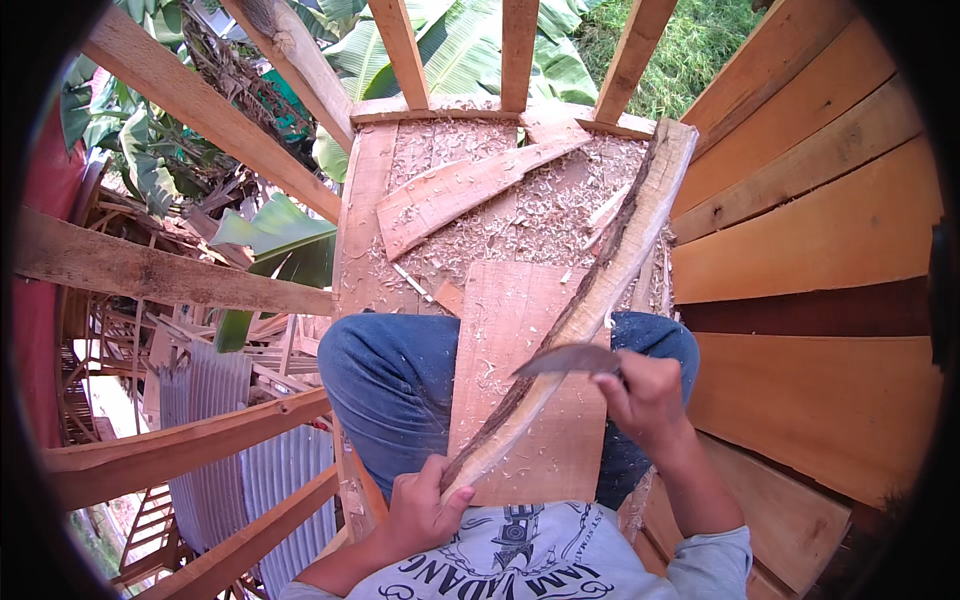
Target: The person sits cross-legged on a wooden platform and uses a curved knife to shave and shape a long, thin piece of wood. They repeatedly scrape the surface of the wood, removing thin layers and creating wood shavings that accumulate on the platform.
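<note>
While the left hand point(428, 508) holds the near end of a long wooden strip point(612, 275), the right hand point(645, 395) brings a curved knife point(565, 360) across it. The fingers of the left hand are wrapped around the wood, with the thumb along its side. The right fingers are closed on the knife's handle — this handle is mostly hidden inside the fist, and the blade points to the left.

The strip lies slanted, from the person's lap over a flat board point(500, 350) and up toward the far right side of the plank platform point(365, 240). Whether its far end rests on something, I cannot tell. Dark bark point(497, 418) covers its left edge, while the upper face is pale. The board reaches from between the knees, in blue trousers point(385, 375), to the platform, where many curled shavings point(520, 225) are spread around another cut piece point(470, 195).

I judge that the step in hand is shaving or trimming this strip, and that it is only partly done, because the rough bark remains. The next move probably calls for a firm left grip and a shallow, controlled stroke — with the blade's path well apart from the left fingers.
</note>
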Available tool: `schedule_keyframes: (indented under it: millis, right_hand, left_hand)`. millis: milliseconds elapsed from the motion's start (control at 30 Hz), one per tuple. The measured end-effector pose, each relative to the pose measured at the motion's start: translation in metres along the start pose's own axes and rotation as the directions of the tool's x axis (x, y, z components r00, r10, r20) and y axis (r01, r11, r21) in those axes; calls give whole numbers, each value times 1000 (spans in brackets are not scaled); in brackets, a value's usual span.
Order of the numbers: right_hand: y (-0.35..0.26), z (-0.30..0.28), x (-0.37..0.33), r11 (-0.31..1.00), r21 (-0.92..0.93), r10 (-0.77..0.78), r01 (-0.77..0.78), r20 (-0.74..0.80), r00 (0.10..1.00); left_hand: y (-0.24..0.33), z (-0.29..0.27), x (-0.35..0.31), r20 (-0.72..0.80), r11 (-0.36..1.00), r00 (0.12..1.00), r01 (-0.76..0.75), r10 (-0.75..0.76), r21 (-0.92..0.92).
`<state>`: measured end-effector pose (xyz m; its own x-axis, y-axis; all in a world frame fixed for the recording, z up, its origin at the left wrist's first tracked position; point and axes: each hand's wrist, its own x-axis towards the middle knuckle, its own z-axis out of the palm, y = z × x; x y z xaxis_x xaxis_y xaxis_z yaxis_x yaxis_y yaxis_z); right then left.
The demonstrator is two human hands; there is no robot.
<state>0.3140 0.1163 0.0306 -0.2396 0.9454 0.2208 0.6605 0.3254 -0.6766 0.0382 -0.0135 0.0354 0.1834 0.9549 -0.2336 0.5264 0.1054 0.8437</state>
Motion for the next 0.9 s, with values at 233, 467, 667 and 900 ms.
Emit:
schedule_keyframes:
  millis: [233, 467, 667, 900]
  right_hand:
    - [-12, 3, -15, 981, -65, -178, 184, 77, 981]
    - [-27, 7, -25, 968, -18, -242, 251, 211, 947]
    - [13, 8, -20, 998, -40, -44, 44, -6, 999]
    - [11, -6, -9, 991, -23, 132, -132, 2, 991]
  left_hand:
    - [-5, 4, 0, 13, 999, 999, -35, 35, 17]
    - [-8, 8, -3, -1, 996, 997, -80, 80, 49]
    - [-1, 1, -1, 70, 998, 995, 67, -68, 7]
    - [-1, 2, 1, 32, 996, 996, 89, -88, -15]
